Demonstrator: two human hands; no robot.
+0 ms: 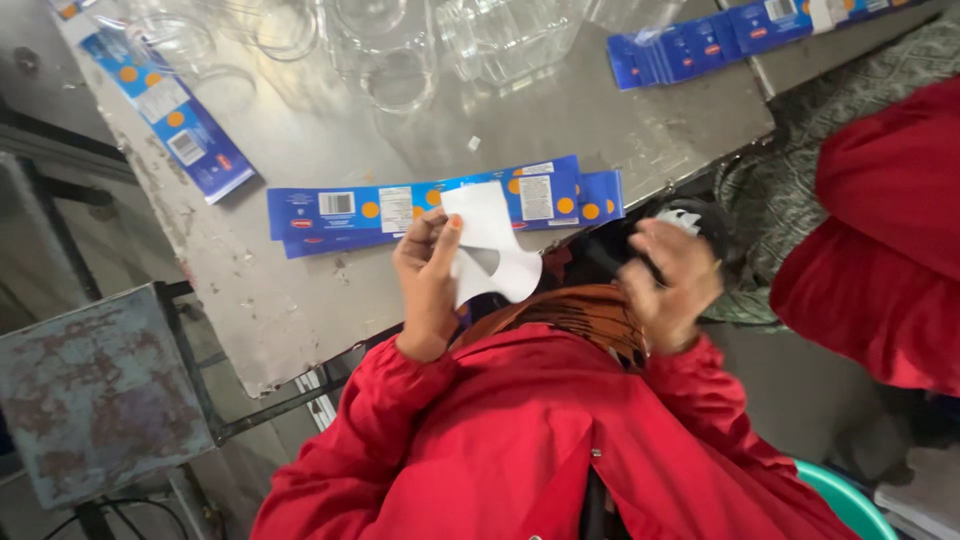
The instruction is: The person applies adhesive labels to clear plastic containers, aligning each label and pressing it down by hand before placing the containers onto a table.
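Note:
My left hand (428, 285) is raised in front of my red jacket and pinches a white cut-out piece of paper (492, 248) between thumb and fingers. Just beyond the paper, a stack of long blue flat labels (420, 208) with orange dots lies on the grey metal table (300, 290). My right hand (672, 285) is blurred by motion near the table's edge, with its fingers curled around a dark object with a white patch (690, 216). What that object is cannot be made out.
Several clear glass jars (400, 60) stand at the far side of the table. More blue labels lie at the left (170, 115) and far right (700, 45). Another person's red sleeve (880, 230) is at the right, a rusty metal box (95, 390) at the left, and a green basin (850, 500) bottom right.

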